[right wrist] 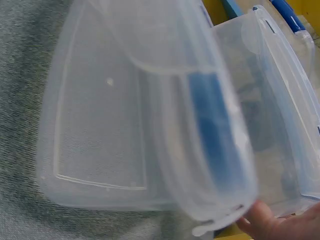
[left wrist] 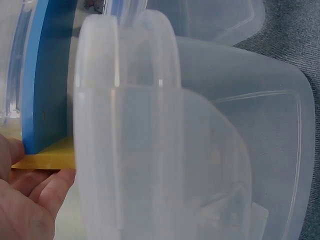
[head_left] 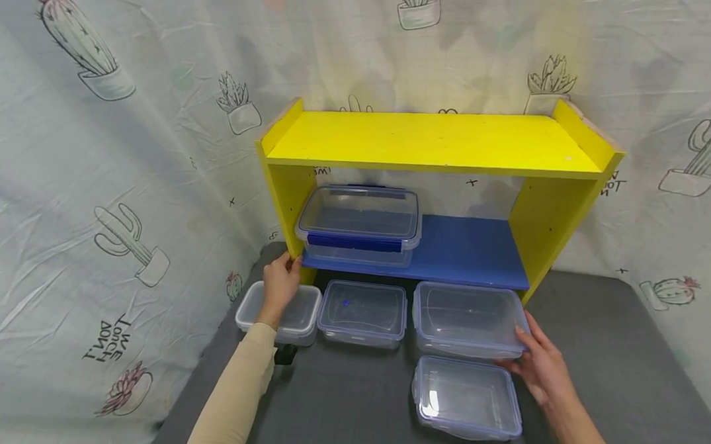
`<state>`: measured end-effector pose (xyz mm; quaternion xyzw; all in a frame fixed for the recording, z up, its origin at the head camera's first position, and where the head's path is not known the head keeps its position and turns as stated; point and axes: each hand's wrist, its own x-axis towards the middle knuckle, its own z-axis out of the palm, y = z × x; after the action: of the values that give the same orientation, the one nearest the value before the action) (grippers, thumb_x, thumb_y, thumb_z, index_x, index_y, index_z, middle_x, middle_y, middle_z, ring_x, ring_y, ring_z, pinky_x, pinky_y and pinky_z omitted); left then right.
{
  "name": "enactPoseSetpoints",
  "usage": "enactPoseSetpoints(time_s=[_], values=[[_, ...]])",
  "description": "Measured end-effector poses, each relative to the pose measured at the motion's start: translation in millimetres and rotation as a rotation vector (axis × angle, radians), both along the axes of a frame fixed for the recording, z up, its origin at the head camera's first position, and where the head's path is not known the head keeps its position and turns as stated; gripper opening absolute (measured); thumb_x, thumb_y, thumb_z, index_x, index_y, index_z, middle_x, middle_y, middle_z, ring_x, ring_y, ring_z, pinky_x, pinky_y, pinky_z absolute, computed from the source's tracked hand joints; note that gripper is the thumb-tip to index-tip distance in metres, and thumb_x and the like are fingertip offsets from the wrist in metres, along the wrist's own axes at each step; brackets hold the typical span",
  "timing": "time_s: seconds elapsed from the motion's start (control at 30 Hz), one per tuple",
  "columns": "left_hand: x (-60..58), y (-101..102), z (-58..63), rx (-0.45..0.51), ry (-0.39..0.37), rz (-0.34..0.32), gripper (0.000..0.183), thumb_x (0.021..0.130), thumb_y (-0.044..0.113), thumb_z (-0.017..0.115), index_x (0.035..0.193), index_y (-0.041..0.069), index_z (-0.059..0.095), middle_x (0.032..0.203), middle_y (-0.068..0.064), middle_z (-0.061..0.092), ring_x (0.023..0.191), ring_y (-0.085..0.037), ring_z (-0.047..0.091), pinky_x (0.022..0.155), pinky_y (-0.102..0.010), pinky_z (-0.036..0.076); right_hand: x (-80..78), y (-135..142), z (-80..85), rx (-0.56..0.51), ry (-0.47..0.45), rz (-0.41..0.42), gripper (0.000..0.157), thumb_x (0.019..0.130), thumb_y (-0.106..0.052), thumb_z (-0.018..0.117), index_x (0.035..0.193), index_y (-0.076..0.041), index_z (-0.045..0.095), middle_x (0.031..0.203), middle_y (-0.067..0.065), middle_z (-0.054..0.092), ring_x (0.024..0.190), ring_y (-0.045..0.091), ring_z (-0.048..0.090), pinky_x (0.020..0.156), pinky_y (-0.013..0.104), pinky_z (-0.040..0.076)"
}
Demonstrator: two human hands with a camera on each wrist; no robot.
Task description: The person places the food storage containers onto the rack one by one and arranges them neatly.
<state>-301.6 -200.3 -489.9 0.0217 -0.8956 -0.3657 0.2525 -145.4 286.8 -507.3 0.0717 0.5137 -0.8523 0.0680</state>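
Observation:
At the left end of a yellow shelf unit (head_left: 430,139), my left hand (head_left: 280,285) grips the lower edge of the yellow side panel (left wrist: 50,156), right by the corner of the blue shelf board (head_left: 467,250). My right hand (head_left: 544,363) holds a clear lidded food container (head_left: 470,316) by its right end, thumb at the lid's edge. This container overlaps the unit's lower right front in the head view. Below the left forearm is a white-rimmed container (head_left: 247,307), partly hidden. Next to it stands another clear container (head_left: 363,312).
A container with blue clips (head_left: 362,215) sits on the left of the blue board. Another lidded container (head_left: 467,399) lies on the grey surface (head_left: 336,400) in front of the held one. A cactus-print curtain (head_left: 173,174) hangs behind and at both sides.

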Motion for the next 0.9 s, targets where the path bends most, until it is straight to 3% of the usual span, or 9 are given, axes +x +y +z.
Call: enactPoseSetpoints(time_s=[0.37, 0.63, 0.9], values=[[-1.4, -1, -2.1, 0.004, 0.006, 0.006, 0.020, 0.095, 0.022, 0.062, 0.086, 0.005, 0.066, 0.066, -0.011, 0.063, 0.056, -0.023, 0.050, 0.052, -0.030, 0.036, 7.3, -1, 12.5, 0.022, 0.037, -0.008, 0.067, 0.103, -0.018, 0.045, 0.156, -0.028, 0.006, 0.109, -0.021, 0.066, 0.089, 0.004, 0.066, 0.073, 0.035, 0.056], [-1.5, 0, -2.6, 0.010, -0.014, 0.011, 0.021, 0.096, 0.023, 0.061, 0.087, 0.005, 0.066, 0.067, -0.012, 0.063, 0.058, -0.026, 0.052, 0.054, -0.030, 0.037, 10.8, -3, 21.4, -0.063, 0.034, 0.019, 0.067, 0.104, -0.018, 0.043, 0.156, -0.028, 0.000, 0.112, -0.020, 0.066, 0.096, 0.004, 0.065, 0.076, 0.038, 0.056], [-1.1, 0, -1.5, -0.004, 0.001, 0.010, 0.021, 0.096, 0.023, 0.061, 0.086, 0.004, 0.066, 0.066, -0.012, 0.063, 0.057, -0.026, 0.052, 0.054, -0.031, 0.037, 14.0, -8, 28.7, -0.149, 0.080, -0.007, 0.064, 0.104, -0.015, 0.043, 0.155, -0.033, 0.010, 0.117, -0.021, 0.064, 0.101, 0.006, 0.065, 0.076, 0.039, 0.057]])
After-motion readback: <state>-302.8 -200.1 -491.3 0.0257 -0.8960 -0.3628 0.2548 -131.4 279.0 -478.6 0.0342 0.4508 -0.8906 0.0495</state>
